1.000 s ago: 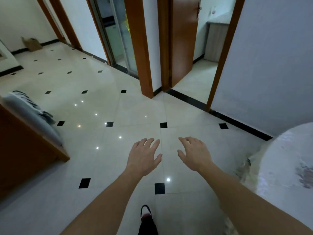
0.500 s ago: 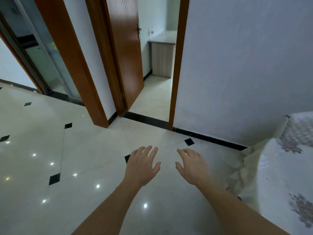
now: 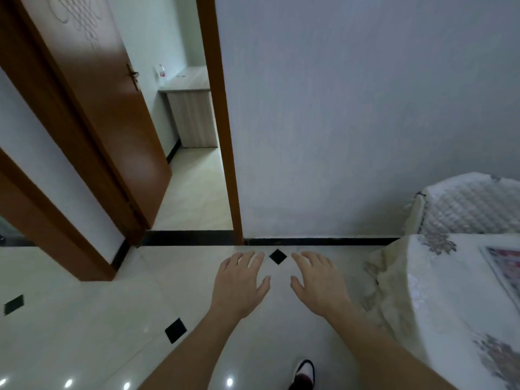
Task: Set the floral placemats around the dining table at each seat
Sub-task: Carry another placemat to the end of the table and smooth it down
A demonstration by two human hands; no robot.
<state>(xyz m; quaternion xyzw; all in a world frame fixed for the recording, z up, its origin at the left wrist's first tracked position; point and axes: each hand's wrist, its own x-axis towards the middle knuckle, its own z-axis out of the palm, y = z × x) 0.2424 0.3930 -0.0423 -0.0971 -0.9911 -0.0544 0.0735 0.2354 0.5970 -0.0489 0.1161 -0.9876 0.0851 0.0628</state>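
White cloth [image 3: 392, 294] is draping the table [image 3: 444, 311], its edge bordering open floor [image 3: 84, 319]. Two hands, left hand [image 3: 239, 285] and right hand [image 3: 320, 282], are hovering left of the table, grips spread. One placemat [image 3: 505, 267] is lying on the table, partly cropped.

Floor [image 3: 84, 319]: glossy pale tile with small black diamond insets [image 3: 176, 330]; point reflections of ceiling lights [image 3: 230, 382] along the bottom edge.

Wall [image 3: 351, 108]: plain grey-white, filling the upper right, with black skirting [image 3: 323, 241] at its base.

Doorway, upper centre: brown wooden frame [image 3: 222, 136]. Brown door [image 3: 112, 108] stands open into the next room, metal handle [image 3: 132, 76] fitted. A light wood-grain cabinet [image 3: 194, 119] stands inside against the far wall.

Right edge: dining table [image 3: 439, 305] under a pale embroidered cloth. A quilted white chair cover [image 3: 472, 204] stands just behind it.
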